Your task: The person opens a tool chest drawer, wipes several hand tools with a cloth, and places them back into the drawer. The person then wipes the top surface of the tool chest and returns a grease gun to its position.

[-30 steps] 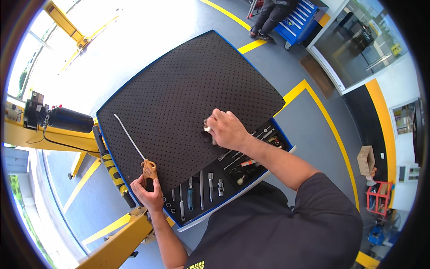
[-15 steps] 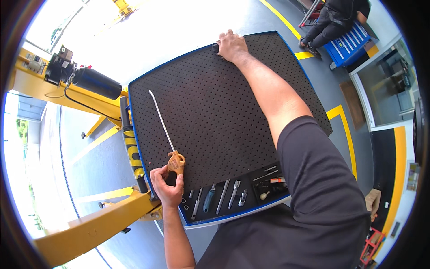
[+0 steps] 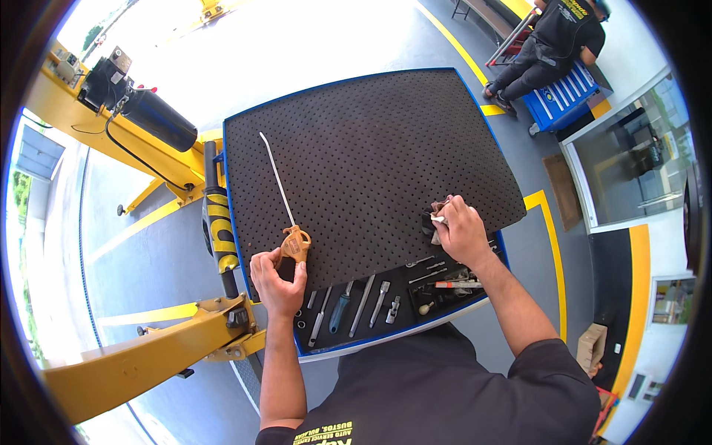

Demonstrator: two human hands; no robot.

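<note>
- My left hand (image 3: 278, 278) sits at the near left edge of the black perforated mat (image 3: 363, 156), fingers wrapped tight around the orange handle of an air blow gun (image 3: 294, 243).
- Blow gun's long thin metal nozzle (image 3: 276, 176) lies flat on the mat, pointing away from me toward the far left corner.
- My right hand (image 3: 460, 233) is at the near right edge of the mat, fingers closed on a crumpled rag (image 3: 437, 215), pressing it onto the mat surface.
- Mat covers a blue-rimmed tool cart (image 3: 386, 337).
- Along the cart's near edge, an open tray: a blue-handled screwdriver (image 3: 338, 311), ratchet extensions (image 3: 363, 304), sockets (image 3: 393, 308), a red-handled tool (image 3: 456, 284).
- Yellow lift arm (image 3: 141, 363) just left of the cart, black cylinder (image 3: 156, 120) beyond the far left corner.
- Another person (image 3: 549, 37) crouches by a blue tool chest (image 3: 564, 93), well apart past the far right corner.
</note>
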